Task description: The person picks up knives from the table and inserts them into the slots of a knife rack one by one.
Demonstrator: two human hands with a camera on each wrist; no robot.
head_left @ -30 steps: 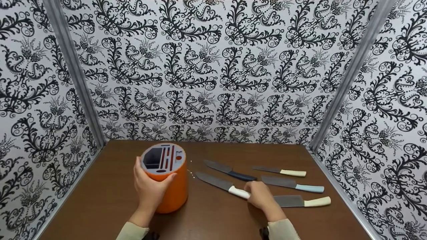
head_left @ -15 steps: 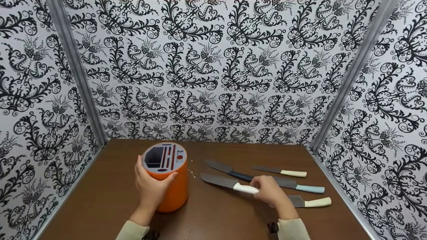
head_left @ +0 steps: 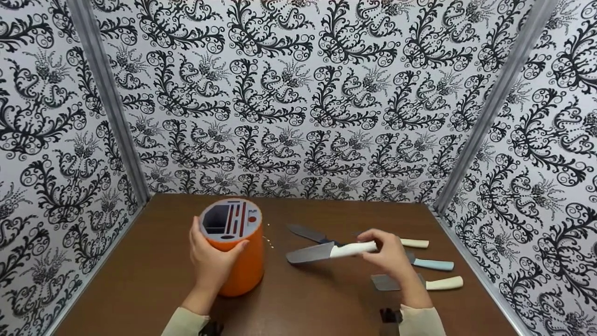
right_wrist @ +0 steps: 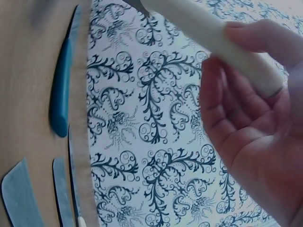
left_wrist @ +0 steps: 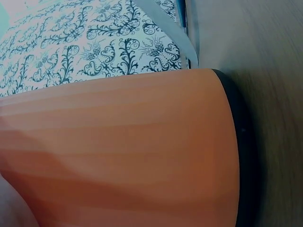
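In the head view my left hand (head_left: 210, 261) grips a round orange knife block (head_left: 246, 268) near its top, thumb on one side and fingers round the other. The block stands upright; its grey top has several slots and a wide opening, with no knives in them. The block's smooth side (left_wrist: 142, 142) fills most of the left wrist view. My right hand (head_left: 392, 259) holds a kitchen knife (head_left: 352, 249) by the end of its white handle, raised over the table with the grey blade pointing left and slightly down. In the right wrist view, thumb and fingers pinch that handle (right_wrist: 203, 33).
A dark-handled knife (head_left: 305, 232) lies behind the raised one. To the right lie a light-blue-handled knife (head_left: 433, 264), a cream-handled cleaver (head_left: 444, 283) and a small cream-handled knife (head_left: 415, 243). Patterned walls (head_left: 298, 93) enclose the brown table (head_left: 154, 252).
My right hand has lifted the white-handled knife off the table and moved right and up, raising its handle end. My left hand stays on the knife block.
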